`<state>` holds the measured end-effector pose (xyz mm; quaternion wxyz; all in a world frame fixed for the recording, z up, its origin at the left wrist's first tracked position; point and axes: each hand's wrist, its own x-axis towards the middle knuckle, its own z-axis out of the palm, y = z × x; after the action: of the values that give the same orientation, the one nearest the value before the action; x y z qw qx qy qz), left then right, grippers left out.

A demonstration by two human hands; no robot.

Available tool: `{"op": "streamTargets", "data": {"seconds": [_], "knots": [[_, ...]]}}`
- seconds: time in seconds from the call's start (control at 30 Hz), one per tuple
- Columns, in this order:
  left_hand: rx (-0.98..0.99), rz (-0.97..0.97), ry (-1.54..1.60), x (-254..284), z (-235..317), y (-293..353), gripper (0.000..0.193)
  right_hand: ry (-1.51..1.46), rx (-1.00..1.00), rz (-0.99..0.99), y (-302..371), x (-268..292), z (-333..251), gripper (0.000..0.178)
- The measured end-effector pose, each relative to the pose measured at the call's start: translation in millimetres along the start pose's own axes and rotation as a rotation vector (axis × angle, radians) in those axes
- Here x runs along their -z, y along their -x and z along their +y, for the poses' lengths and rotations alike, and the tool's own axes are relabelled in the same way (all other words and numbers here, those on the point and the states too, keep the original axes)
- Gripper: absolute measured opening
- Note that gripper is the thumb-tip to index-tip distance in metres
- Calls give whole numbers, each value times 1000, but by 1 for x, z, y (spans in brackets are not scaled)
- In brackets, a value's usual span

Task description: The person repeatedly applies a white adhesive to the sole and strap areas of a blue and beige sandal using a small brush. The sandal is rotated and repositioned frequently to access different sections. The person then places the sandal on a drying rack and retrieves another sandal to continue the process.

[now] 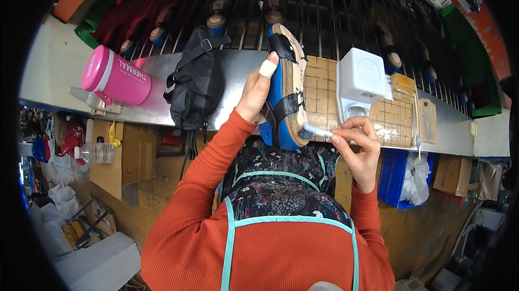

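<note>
My left hand, its thumb wrapped in a pale covering, is closed around a sandal on a blue shoe last. The sandal has black straps and a cork-coloured sole edge, and it stands nearly upright with its sole side turned to the right. Between the thumb and fingers of my right hand is a small brush with a pale handle. Its dark tip meets or almost meets the lower end of the sandal's sole. A cardboard sheet with tape lines lies on the bench behind them.
A white box-shaped container stands on the cardboard. To the left are a black bag and a pink thermal jug. Beyond the metal bench edge, a rack of bars carries several sandals. A blue crate sits below at right.
</note>
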<state>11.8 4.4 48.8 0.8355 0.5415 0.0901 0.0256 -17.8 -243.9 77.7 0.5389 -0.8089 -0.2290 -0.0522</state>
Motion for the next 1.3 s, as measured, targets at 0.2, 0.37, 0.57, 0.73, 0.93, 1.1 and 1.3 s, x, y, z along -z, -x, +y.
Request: {"op": "streamTargets", "data": {"seconds": [0.2, 0.37, 0.57, 0.73, 0.93, 1.1, 1.3], "knots": [[-67, 57, -28, 3, -2, 1, 58, 193, 103, 67, -8, -12, -1, 17], [-62, 43, -55, 7, -4, -3, 60, 294, 257, 157, -17, -19, 0, 20], [0, 22, 15, 5, 4, -4, 63, 172, 215, 46, -18, -15, 5, 21], [67, -51, 91, 3, 6, -10, 74, 137, 227, -26, -18, -6, 8, 21], [336, -148, 169, -4, 4, -11, 77, 67, 271, -80, -30, 0, 3, 21], [472, -312, 327, -4, 1, 2, 64, 150, 417, -192, -51, 3, -9, 22], [513, -530, 332, 9, -14, 28, 61, 92, 543, -340, -74, -11, -20, 22]]}}
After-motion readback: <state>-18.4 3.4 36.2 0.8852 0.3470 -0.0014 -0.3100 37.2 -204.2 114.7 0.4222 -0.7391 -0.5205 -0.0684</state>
